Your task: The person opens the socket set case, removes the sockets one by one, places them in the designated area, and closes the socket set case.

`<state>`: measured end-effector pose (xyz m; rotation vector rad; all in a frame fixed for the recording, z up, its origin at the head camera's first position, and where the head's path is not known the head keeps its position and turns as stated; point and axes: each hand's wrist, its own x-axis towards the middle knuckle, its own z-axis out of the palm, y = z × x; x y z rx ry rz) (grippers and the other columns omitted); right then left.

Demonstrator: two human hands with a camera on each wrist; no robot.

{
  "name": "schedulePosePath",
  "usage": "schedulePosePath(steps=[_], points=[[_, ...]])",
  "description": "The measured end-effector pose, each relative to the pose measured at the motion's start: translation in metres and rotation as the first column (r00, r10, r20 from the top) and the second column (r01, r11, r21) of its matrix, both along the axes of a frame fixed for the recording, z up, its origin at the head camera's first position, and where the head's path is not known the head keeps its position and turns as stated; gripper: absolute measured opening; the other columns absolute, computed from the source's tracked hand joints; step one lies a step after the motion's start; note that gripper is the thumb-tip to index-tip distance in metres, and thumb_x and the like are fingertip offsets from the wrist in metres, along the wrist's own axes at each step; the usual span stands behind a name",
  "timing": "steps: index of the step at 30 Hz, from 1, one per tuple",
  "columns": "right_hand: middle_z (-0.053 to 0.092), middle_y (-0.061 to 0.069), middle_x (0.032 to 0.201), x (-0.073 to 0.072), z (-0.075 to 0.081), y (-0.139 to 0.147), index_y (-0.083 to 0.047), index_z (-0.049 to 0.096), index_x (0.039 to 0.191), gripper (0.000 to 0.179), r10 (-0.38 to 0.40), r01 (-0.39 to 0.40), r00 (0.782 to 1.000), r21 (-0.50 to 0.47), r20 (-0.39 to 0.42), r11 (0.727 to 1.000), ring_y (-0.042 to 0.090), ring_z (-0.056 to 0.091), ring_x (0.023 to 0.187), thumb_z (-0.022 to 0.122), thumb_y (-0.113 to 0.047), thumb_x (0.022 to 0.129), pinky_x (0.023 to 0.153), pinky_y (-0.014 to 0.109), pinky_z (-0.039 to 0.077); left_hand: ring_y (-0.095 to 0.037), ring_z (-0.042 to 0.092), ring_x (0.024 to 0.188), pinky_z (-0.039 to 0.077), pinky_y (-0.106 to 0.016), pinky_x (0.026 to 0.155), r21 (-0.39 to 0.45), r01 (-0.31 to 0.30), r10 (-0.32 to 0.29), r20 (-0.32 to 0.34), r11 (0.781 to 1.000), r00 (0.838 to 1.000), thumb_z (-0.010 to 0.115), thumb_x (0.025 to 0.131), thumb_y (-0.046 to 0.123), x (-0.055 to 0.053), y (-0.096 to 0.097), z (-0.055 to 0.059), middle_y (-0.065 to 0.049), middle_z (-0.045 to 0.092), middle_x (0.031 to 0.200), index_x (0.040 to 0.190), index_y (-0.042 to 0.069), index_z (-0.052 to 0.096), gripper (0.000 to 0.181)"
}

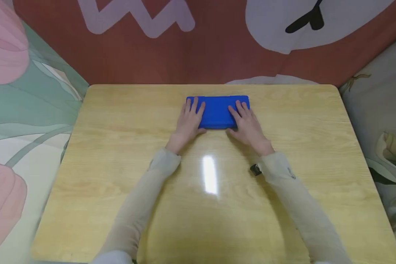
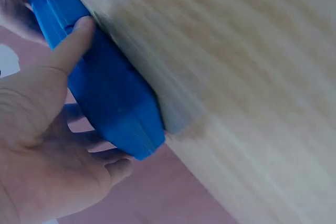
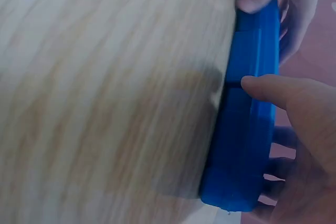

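A blue plastic case lies closed on the wooden table, near its far edge. Over its left end my left hand is spread, fingers reaching across the lid towards the back edge. My right hand rests on the right end in the same way, fingers apart. Both wrist views show a thumb against the front side: the left thumb touches it near a notch, and the right thumb lies beside a dark gap there. Part of the lid is hidden under the fingers.
The pale wooden table has rounded far corners. Behind it hangs a red-brown patterned cloth, with printed fabric on both sides. A small black object shows at the right cuff. Light reflects off the table's middle.
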<state>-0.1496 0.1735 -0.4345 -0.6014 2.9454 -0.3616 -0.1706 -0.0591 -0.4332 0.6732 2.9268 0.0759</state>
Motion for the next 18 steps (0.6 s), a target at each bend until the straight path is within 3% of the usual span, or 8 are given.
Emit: schedulePosePath(steps=[6, 12, 16, 18], points=[[0.013, 0.027, 0.156, 0.001, 0.002, -0.003, -0.002, 0.027, 0.152, 0.087, -0.014, 0.016, 0.999, 0.048, -0.028, 0.999, 0.045, 0.009, 0.142, 0.071, -0.04, 0.087, 0.112, 0.058, 0.016, -0.047, 0.019, 0.139, 0.029, -0.052, 0.109, 0.028, -0.009, 0.011, -0.059, 1.0, 0.998, 0.078, 0.079, 0.045, 0.0, 0.008, 0.003, -0.027, 0.021, 0.154, 0.151, 0.004, 0.03, 0.096], [0.018, 0.035, 0.151, 0.005, -0.008, -0.02, 0.004, 0.027, 0.149, 0.096, -0.026, 0.044, 0.994, 0.171, -0.109, 0.984, 0.054, 0.015, 0.137, 0.072, -0.048, 0.082, 0.105, 0.068, 0.021, -0.046, 0.023, 0.139, 0.049, -0.051, 0.091, 0.079, -0.012, 0.015, -0.042, 0.997, 0.999, 0.08, 0.077, 0.045, 0.001, 0.002, 0.002, -0.025, 0.025, 0.153, 0.149, 0.008, 0.036, 0.092], [0.026, 0.037, 0.146, 0.003, -0.012, -0.028, 0.007, 0.033, 0.144, 0.094, -0.043, 0.083, 0.979, 0.195, -0.2, 0.977, 0.056, 0.024, 0.133, 0.072, -0.05, 0.081, 0.102, 0.068, 0.026, -0.046, 0.028, 0.136, 0.053, -0.053, 0.082, 0.093, 0.022, -0.015, -0.065, 0.995, 0.998, 0.079, 0.075, 0.048, -0.003, -0.003, 0.004, -0.026, 0.03, 0.151, 0.147, 0.01, 0.042, 0.089], [0.032, 0.037, 0.143, 0.003, -0.013, -0.032, 0.008, 0.036, 0.142, 0.092, -0.037, 0.088, 0.971, 0.208, -0.236, 0.974, 0.056, 0.029, 0.13, 0.072, -0.05, 0.081, 0.102, 0.066, 0.029, -0.047, 0.029, 0.135, 0.052, -0.053, 0.084, 0.102, 0.037, -0.032, -0.056, 0.994, 0.998, 0.078, 0.076, 0.049, -0.006, -0.005, 0.006, -0.026, 0.032, 0.149, 0.146, 0.011, 0.044, 0.087]])
